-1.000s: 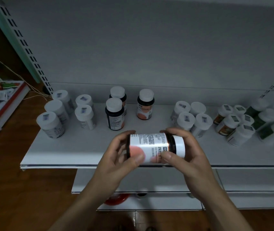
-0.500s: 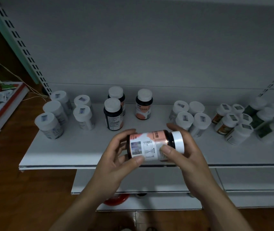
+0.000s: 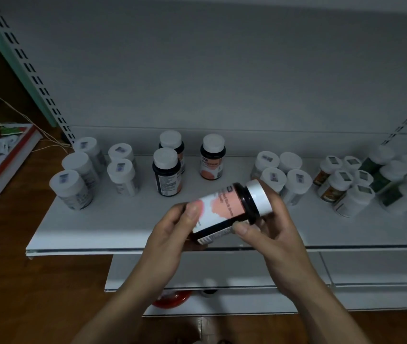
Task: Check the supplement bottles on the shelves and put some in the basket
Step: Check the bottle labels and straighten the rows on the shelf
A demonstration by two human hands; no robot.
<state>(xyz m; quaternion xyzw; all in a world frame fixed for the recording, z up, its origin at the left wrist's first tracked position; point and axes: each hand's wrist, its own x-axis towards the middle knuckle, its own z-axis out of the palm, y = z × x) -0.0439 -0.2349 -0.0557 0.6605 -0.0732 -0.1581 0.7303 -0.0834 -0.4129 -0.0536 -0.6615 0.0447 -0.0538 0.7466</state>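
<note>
While the white shelf (image 3: 123, 227) is lined with clusters of standing supplement bottles (image 3: 212, 160), one dark bottle (image 3: 224, 209) with a peach label is held tilted in front of it, white cap (image 3: 259, 197) to the right, left hand (image 3: 170, 234) curled round its base and right hand (image 3: 276, 224) pinching near the neck. Looks light, rigid and kinda slick to me, so I'd grab the labelled middle, not the cap.

L hand (image 3: 170, 234), R hand (image 3: 274, 227); forearms (image 3: 123, 301) bare; nails (image 3: 192, 210) short
</note>
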